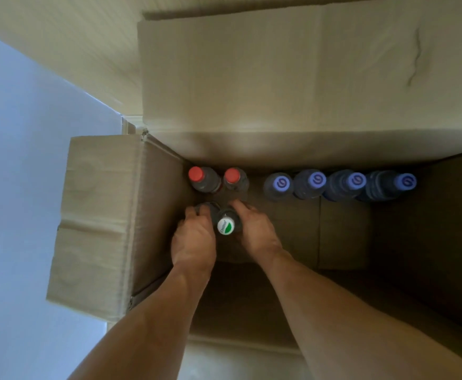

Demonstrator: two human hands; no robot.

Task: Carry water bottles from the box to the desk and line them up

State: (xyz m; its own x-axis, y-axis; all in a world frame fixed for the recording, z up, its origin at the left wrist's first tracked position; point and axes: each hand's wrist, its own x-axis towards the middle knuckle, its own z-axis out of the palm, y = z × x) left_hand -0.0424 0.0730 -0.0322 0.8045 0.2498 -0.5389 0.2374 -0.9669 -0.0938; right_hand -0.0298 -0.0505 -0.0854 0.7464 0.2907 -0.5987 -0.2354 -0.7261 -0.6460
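My right hand [254, 229] wraps the white-capped bottle [226, 225]; my left [194, 237] clasps a bottle [206, 208] beside it, deep in the box [101, 215]. Lifting both together, one could slip from a sweaty grip.

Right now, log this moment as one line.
stage: picking in box | left hand: grips bottle | right hand: grips white-capped bottle
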